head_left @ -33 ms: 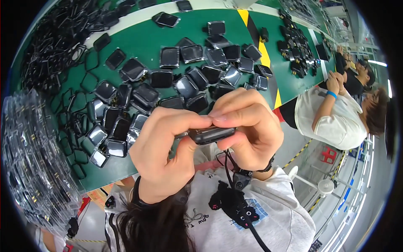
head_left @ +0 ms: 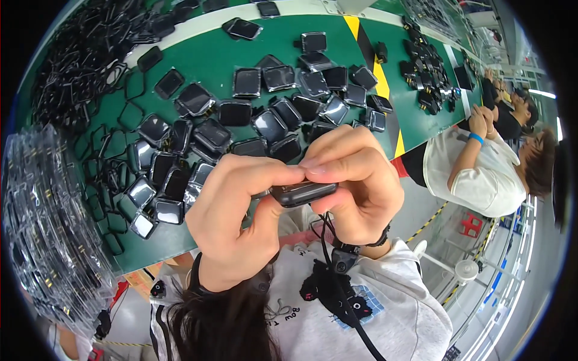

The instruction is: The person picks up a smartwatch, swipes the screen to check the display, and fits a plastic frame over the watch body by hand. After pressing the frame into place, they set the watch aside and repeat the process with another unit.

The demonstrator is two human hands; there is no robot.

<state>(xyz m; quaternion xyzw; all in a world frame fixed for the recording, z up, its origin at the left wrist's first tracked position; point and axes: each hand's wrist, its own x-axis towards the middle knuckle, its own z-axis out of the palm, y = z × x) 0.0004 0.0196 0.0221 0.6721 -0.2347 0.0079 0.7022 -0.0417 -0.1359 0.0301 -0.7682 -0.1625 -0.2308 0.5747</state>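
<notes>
Between my two hands, above the table's near edge, is a black watch-like case [head_left: 305, 195] with rounded corners, its narrow side facing me. My left hand [head_left: 238, 207] pinches its left end between thumb and forefinger. At the right end, my right hand [head_left: 359, 186] grips it the same way. Both forefingers and the right thumb meet near its upper edge, and my fingers hide part of the top. Just beyond my hands, many similar black screen pieces [head_left: 268, 124], some in clear film, lie scattered on the green table [head_left: 211, 54].
Thin black frames [head_left: 117, 141] lie at the left, below a dark heap of parts [head_left: 78, 78]. Stacked clear plastic trays [head_left: 54, 228] stand at the near left. Yellow-black tape [head_left: 379, 84] crosses the table, with black parts [head_left: 424, 66] beyond. A co-worker in white [head_left: 481, 168] sits at the right.
The table and its parts sit very slightly farther right in the picture. My hands keep the same grip on the case.
</notes>
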